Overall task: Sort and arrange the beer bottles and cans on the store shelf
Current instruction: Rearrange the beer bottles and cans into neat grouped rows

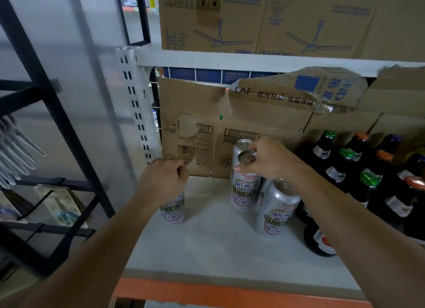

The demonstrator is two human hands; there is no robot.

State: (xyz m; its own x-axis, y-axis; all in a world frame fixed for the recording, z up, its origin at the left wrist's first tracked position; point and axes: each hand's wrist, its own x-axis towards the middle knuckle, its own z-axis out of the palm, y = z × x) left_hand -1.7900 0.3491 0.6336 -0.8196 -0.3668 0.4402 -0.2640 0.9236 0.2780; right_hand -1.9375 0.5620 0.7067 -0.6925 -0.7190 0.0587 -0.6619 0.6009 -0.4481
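1. Guessing I'm about halfway: the bottles [340, 167] are already in rows at the right of the shelf [218, 245], but the cans are scattered, not lined up yet.
2. My left hand [163, 179] is curled over the top of the lone can [173, 207], which stands well apart from the others.
3. My right hand [271, 160] grips the rim of the middle can [245, 188]. I can't tell if it's lifted.
4. The rear can [241, 144] sits right behind it by the boxes [188, 128], and the front can [277, 211] stands just beside the bottles.
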